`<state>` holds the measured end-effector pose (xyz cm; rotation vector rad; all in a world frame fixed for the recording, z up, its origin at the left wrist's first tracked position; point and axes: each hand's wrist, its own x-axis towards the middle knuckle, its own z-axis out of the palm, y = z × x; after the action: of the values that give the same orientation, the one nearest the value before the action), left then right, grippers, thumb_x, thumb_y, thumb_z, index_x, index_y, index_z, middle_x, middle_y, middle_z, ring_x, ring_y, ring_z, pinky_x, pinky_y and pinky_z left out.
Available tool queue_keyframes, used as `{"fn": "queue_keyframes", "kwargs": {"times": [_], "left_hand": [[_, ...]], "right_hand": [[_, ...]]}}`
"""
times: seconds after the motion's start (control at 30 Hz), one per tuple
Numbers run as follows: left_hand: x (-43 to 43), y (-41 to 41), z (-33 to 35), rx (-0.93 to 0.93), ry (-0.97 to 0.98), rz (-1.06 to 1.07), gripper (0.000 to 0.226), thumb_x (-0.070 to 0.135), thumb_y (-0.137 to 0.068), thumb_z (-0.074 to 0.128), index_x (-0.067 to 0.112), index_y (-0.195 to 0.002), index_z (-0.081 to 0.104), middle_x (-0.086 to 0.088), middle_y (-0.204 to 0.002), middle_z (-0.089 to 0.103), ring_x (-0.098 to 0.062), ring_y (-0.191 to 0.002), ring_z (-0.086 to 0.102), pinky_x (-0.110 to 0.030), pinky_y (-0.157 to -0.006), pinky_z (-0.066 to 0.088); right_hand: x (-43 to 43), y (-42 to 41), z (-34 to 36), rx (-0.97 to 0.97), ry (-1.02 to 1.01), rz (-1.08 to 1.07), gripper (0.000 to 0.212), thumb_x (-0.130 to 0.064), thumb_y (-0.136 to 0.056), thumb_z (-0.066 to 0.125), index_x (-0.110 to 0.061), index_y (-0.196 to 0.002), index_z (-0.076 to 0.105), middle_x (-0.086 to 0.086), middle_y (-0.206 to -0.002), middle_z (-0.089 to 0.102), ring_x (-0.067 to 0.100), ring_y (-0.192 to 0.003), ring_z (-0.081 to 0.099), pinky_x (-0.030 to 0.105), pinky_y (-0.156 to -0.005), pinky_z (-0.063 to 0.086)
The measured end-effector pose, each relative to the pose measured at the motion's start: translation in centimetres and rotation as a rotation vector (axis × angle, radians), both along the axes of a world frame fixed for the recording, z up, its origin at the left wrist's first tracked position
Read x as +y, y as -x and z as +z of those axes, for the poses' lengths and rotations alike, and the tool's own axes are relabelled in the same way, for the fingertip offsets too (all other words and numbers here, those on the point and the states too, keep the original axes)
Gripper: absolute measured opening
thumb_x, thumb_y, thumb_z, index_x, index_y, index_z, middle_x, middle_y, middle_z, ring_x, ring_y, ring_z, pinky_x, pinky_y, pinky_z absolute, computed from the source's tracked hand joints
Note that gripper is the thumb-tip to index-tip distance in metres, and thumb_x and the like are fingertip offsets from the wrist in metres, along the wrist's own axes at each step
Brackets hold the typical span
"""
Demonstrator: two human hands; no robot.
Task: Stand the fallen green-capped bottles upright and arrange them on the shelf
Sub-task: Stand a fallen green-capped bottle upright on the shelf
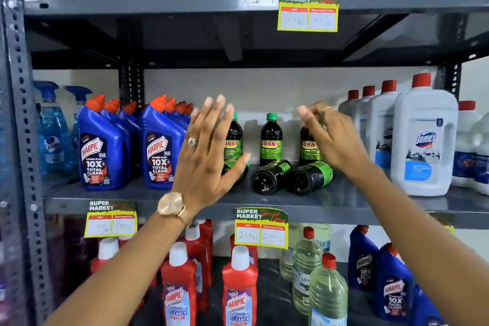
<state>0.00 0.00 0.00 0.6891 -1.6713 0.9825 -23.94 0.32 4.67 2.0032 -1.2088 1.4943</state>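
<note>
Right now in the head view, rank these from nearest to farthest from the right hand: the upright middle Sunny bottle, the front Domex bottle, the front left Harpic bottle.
From the right hand:
1. Upright middle Sunny bottle, just to its left at the back of the shelf.
2. Front Domex bottle, to its right.
3. Front left Harpic bottle, far left, beyond the left hand.

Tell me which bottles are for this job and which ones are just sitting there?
For the job: standing green-capped bottles; fallen green-capped bottles; shelf.

Just there: blue Harpic bottles; white Domex bottles; red Harpic bottles.
</note>
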Motion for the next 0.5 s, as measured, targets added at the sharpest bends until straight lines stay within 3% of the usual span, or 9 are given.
{"fn": "queue_keyframes", "kwargs": {"times": [0.1,0.2,0.3,0.37,0.43,0.5], "left_hand": [[-1.1,-1.3,-4.8,0.134,-0.196,0.039,0.072,0.044,-0.093,0.045,0.0,-0.147,0.025,-0.016,-0.155,0.026,-0.029,-0.147,0.018,-0.046,-0.12,0.018],[-3.2,-2.3,-9.5,0.167,-0.38,0.233,0.076,0.056,-0.094,0.032,0.002,-0.148,0.024,-0.014,-0.155,0.029,-0.026,-0.147,0.018,-0.045,-0.12,0.019],[-3.9,-2.3,-11.0,0.201,-0.462,0.374,0.08,0.061,-0.093,0.023,-0.001,-0.143,0.035,-0.017,-0.148,0.041,-0.029,-0.143,0.03,-0.043,-0.12,0.016],[-4.0,-2.1,-11.1,0.221,-0.485,0.423,0.081,0.063,-0.092,0.021,-0.001,-0.135,0.047,-0.018,-0.139,0.051,-0.032,-0.135,0.042,-0.042,-0.119,0.019],[-4.0,-1.9,-11.0,0.231,-0.522,0.458,0.083,0.066,-0.091,0.016,0.001,-0.125,0.057,-0.016,-0.128,0.061,-0.032,-0.122,0.054,-0.042,-0.115,0.026],[-4.0,-2.0,-11.0,0.228,-0.541,0.495,0.085,0.067,-0.091,0.016,0.001,-0.118,0.061,-0.015,-0.12,0.066,-0.031,-0.111,0.059,-0.042,-0.11,0.034]], "right_hand": [[-1.4,2.0,-2.1,-0.232,-0.095,-0.06,0.066,-0.067,-0.091,0.026,-0.012,-0.067,0.053,0.008,-0.066,0.061,0.029,-0.066,0.06,0.037,-0.066,0.049],[-3.4,4.1,-4.7,-0.444,-0.301,-0.208,0.065,-0.072,-0.088,0.028,-0.014,-0.062,0.042,0.013,-0.075,0.056,0.032,-0.078,0.055,0.04,-0.071,0.039],[-5.3,5.3,-7.0,-0.598,-0.574,-0.336,0.09,-0.08,-0.082,0.023,0.0,-0.102,0.059,0.027,-0.114,0.062,0.043,-0.108,0.058,0.047,-0.091,0.044],[-5.5,5.3,-7.3,-0.608,-0.687,-0.398,0.106,-0.085,-0.077,0.018,0.003,-0.124,0.056,0.028,-0.12,0.062,0.041,-0.108,0.061,0.047,-0.097,0.043],[-5.5,5.0,-6.3,-0.55,-0.804,-0.416,0.108,-0.085,-0.078,0.018,0.001,-0.135,0.05,0.026,-0.122,0.061,0.035,-0.101,0.064,0.042,-0.099,0.04],[-5.2,4.4,-4.9,-0.49,-0.961,-0.382,0.119,-0.094,-0.067,0.02,-0.007,-0.148,0.036,0.019,-0.146,0.047,0.031,-0.11,0.062,0.038,-0.099,0.041]]}}
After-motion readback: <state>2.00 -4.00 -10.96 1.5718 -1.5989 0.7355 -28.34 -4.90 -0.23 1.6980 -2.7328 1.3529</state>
